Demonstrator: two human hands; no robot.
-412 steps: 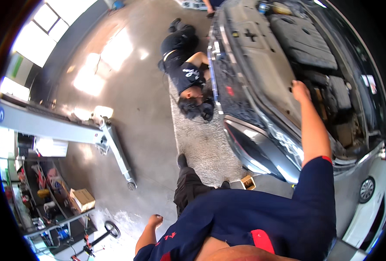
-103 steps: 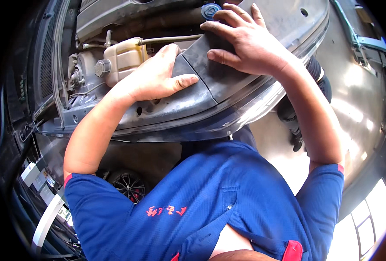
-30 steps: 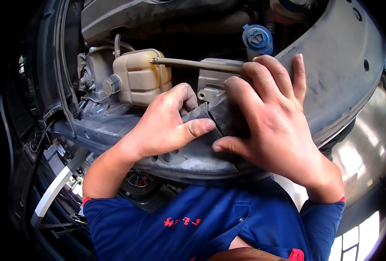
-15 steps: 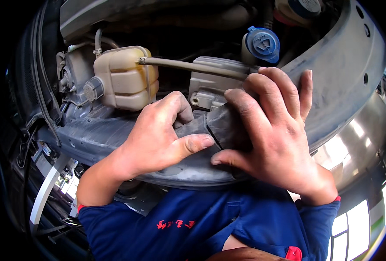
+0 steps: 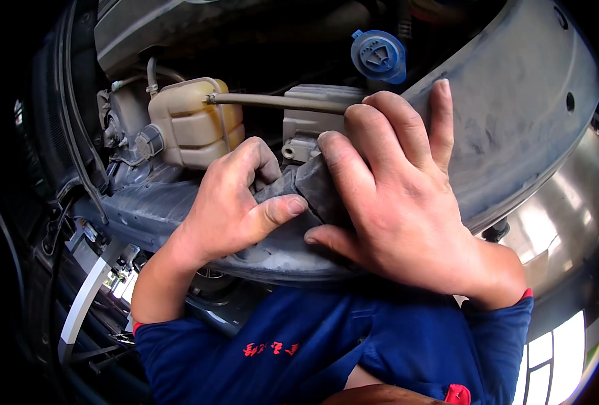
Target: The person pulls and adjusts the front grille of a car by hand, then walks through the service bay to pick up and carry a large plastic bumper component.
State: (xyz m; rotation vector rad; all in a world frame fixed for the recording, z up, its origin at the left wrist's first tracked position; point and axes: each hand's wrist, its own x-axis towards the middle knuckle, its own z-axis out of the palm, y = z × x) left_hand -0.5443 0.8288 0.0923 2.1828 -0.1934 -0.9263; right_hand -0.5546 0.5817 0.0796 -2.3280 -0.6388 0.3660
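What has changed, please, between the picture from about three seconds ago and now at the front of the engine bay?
Both hands moved together: the left hand now curls its fingers onto the dark flexible part, and the right hand lies over it beside the left. The cream reservoir and blue cap stayed in place.

Dark grey rubbery trim piece point(image 5: 313, 192), dusty and bent, pinched between left hand point(image 5: 228, 202) and right hand point(image 5: 397, 202). It sits on the grey curved front panel point(image 5: 502, 135) edge, just in front of the engine bay.
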